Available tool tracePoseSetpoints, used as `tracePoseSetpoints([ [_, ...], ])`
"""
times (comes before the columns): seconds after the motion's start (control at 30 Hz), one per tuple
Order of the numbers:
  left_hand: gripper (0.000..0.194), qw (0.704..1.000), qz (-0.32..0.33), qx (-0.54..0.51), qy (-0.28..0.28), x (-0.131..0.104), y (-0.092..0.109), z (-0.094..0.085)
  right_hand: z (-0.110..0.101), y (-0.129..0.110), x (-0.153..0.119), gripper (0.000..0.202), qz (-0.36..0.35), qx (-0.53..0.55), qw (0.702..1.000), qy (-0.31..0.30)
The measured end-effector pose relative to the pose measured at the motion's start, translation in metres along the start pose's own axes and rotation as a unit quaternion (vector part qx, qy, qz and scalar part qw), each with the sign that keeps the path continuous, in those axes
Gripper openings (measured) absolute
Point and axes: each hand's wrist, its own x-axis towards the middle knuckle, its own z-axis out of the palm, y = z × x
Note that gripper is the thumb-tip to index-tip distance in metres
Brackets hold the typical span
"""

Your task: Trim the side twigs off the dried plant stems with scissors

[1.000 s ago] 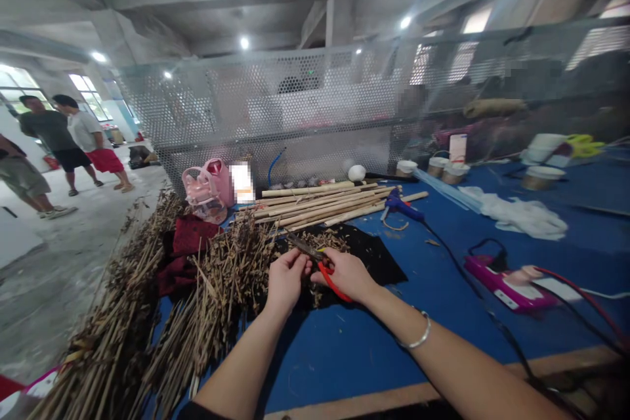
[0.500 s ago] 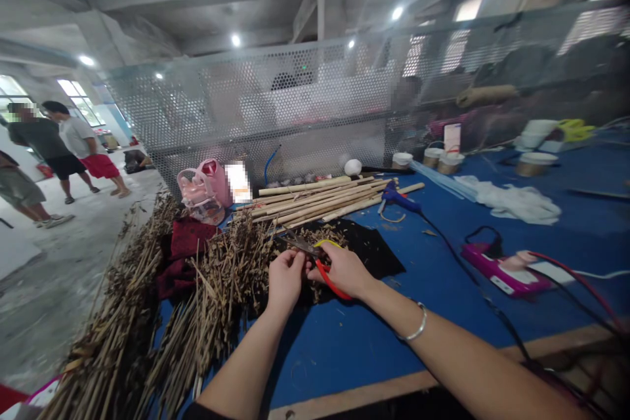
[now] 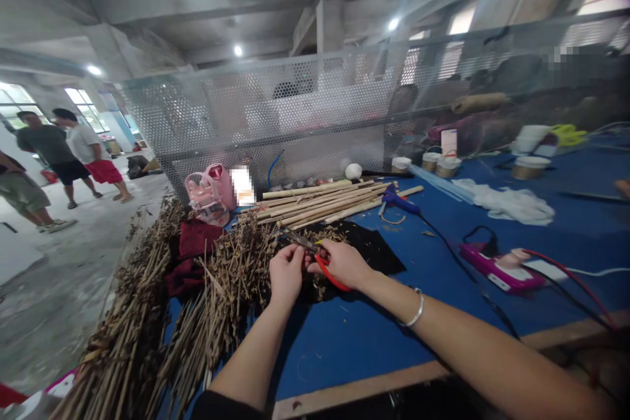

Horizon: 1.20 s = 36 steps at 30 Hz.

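My right hand point(image 3: 344, 264) is closed around red-handled scissors point(image 3: 331, 273), whose metal blades point up and left past my left fingertips. My left hand point(image 3: 287, 273) is pinched right beside the blades; whatever it holds is too small to make out. Under and behind both hands, dry plant bits point(image 3: 327, 234) lie on a black cloth point(image 3: 378, 251). To the left of my left hand spreads a heap of dried stalks point(image 3: 236, 262) with crumpled brown leaves.
Pale sticks point(image 3: 315, 205) lie behind the hands, with a blue glue gun point(image 3: 399, 201) at their right end. A purple power strip point(image 3: 502, 270) with cords sits at right. A pink bag point(image 3: 211, 190) stands back left. People point(image 3: 52, 151) stand beyond at left.
The view has shifted slightly. The scissor handles look closer together, with less yellow showing. Both hands stay in nearly the same place. Someone's fingers now show at the right edge.
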Motion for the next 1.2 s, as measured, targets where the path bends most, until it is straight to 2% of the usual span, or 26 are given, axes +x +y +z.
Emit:
tracePoseSetpoints([
  [0.13, 0.025, 1.000, 0.019, 0.001, 0.013, 0.005, 0.001, -0.005, -0.003, -0.004, 0.010, 0.044, -0.016, -0.018, 1.000, -0.015],
  [0.23, 0.024, 1.000, 0.027, 0.011, 0.005, 0.006, 0.000, -0.007, 0.000, -0.007, 0.009, 0.043, 0.005, -0.016, 1.000, -0.006],
  [0.43, 0.022, 0.994, 0.055, 0.092, 0.006, 0.004, 0.003, 0.000, 0.001, 0.002, 0.000, 0.039, 0.003, -0.003, 1.000, 0.001],
  [0.57, 0.021, 0.995, 0.055, 0.087, 0.005, 0.009, 0.009, 0.002, -0.001, 0.007, 0.001, 0.036, 0.001, -0.011, 1.000, 0.020],
  [0.7, 0.023, 0.995, 0.051, 0.077, 0.024, 0.013, 0.005, -0.003, 0.002, 0.004, 0.001, 0.033, 0.004, 0.002, 1.000, 0.017],
  [0.93, 0.028, 0.999, 0.016, -0.024, -0.022, 0.010, -0.001, -0.004, 0.006, 0.000, -0.003, 0.039, -0.019, 0.050, 0.998, 0.036],
  [1.2, 0.022, 1.000, 0.017, 0.004, -0.015, 0.002, 0.005, -0.001, 0.009, 0.002, -0.001, 0.044, -0.061, 0.027, 0.994, 0.083],
])
